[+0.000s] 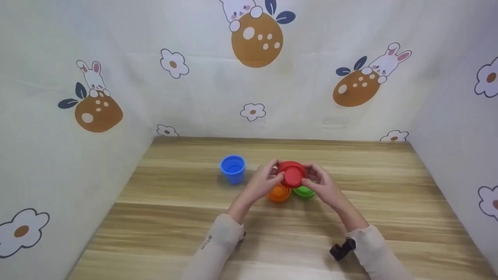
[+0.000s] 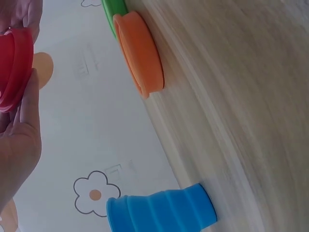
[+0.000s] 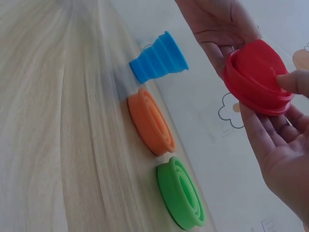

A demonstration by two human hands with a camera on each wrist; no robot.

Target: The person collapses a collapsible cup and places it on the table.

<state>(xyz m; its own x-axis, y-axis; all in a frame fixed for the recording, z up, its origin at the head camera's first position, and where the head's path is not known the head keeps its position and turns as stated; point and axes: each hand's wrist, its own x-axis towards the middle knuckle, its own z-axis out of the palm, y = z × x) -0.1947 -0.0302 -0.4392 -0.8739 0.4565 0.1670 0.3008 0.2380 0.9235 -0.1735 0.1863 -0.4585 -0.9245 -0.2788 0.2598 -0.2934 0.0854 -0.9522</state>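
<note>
A red collapsible cup (image 1: pixel 292 177) is held above the table between both hands, mostly folded flat with its round base toward the head camera. My left hand (image 1: pixel 265 179) grips its left side, the thumb on the face near the base. On the opposite side, my right hand (image 1: pixel 322 185) grips the rim with fingers behind and thumb in front. Beneath them, an orange collapsed cup (image 1: pixel 279 193) and a green collapsed cup (image 1: pixel 304 192) lie side by side on the table. To the left stands a blue cup (image 1: pixel 233 170), extended and upright, its ridged wall plain in the right wrist view.
The wood-grain table (image 1: pixel 175 229) meets a pale printed cloth wall (image 1: pixel 210 89) at the back, with more cloth at both sides. A black strap piece (image 1: pixel 342 249) hangs at the right wrist.
</note>
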